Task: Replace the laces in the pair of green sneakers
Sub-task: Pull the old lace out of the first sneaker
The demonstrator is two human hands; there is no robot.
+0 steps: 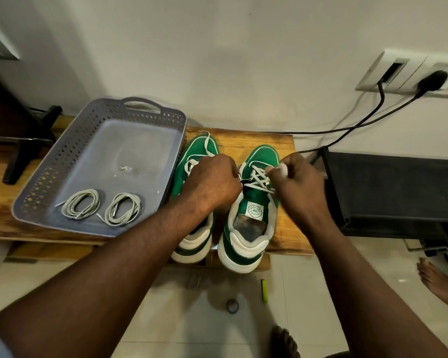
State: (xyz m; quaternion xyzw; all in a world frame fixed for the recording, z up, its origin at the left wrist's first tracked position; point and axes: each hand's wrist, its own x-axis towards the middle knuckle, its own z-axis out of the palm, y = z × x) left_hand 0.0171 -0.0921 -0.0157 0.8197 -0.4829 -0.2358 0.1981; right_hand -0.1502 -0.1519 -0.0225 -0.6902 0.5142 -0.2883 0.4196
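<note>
Two green sneakers with white soles stand side by side on a low wooden table (285, 228). The right sneaker (251, 223) still carries its white lace (259, 180) in a criss-cross. My left hand (212, 184) is curled at the left side of that lacing and partly covers the left sneaker (199, 148). My right hand (298, 182) pinches a white lace end above the eyelets. Two coiled grey laces (82, 204) (123, 209) lie in a grey plastic tray (98, 117) to the left.
A black box (393, 192) stands right of the table, with cables running to wall sockets (409, 71). A black stand foot (23, 151) is at the far left. On the tiled floor lie a yellow-green lighter (264, 290) and a dark ring (232, 305); bare feet are nearby.
</note>
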